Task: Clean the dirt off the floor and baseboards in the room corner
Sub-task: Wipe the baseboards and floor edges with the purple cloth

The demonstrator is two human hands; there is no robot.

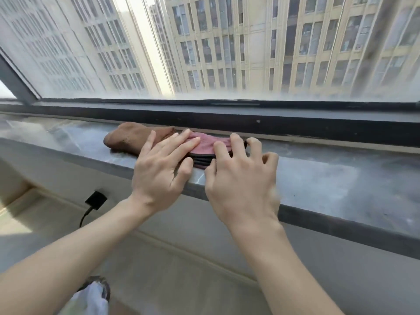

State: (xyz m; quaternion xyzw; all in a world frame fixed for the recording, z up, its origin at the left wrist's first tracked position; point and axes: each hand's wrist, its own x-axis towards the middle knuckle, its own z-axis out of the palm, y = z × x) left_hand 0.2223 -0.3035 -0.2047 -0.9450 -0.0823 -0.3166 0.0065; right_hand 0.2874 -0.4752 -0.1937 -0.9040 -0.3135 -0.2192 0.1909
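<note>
Fingers: left hand (159, 173) lies flat, straight fingers on the pink cloth (205, 144); right hand (241, 180) curls over its far edge.
Place: cloth folded on the windowsill (318, 178).
Handling: probably soft, light; lift by stacked folds.

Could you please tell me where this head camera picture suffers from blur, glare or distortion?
Head view: wide-angle bending tilts the buildings; hazy glare washes the lower window glass; the right hand blurs slightly at its edge; the pink cloth stays fairly sharp.
</note>
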